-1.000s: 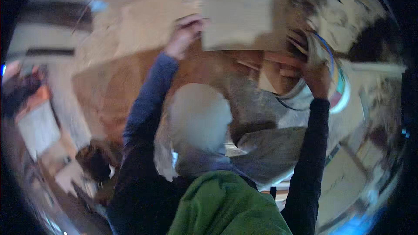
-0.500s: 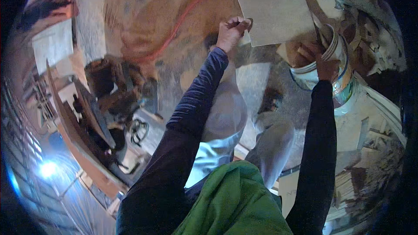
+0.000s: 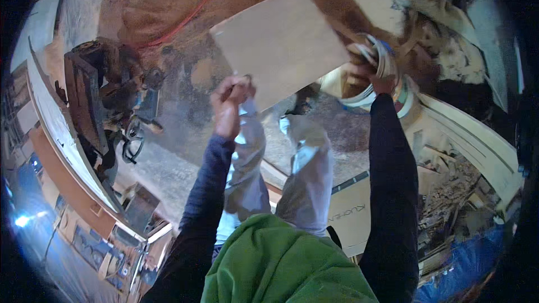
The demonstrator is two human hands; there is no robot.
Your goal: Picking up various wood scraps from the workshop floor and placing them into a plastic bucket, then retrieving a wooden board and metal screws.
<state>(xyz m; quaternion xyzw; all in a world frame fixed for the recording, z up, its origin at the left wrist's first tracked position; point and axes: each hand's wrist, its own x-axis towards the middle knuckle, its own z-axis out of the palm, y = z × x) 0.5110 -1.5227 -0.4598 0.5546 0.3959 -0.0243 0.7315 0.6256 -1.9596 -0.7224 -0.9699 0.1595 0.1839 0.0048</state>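
Observation:
My left hand [image 3: 231,104] is closed in a pinch on the near left edge of a flat, pale rectangular board [image 3: 281,45], which tilts in front of my legs. To the right, my right hand [image 3: 383,84] grips the rim of what looks like a white round bucket [image 3: 359,99]. Several white curved bands [image 3: 387,59] show at its top. My right fingers are blurred and partly hidden among these bands. The board's right corner comes close to my right hand, but I cannot tell whether they touch.
A red hose [image 3: 196,8] curves across the dusty floor beyond the board. Dark wooden pieces [image 3: 87,92] and a long bent panel [image 3: 67,134] stand at the left. Wood scraps [image 3: 449,191] and long pale strips [image 3: 471,134] lie at the right.
The board has come nearer to me and left, turning, with my left hand still on it. My right hand stays at the bucket while the whole view shifts.

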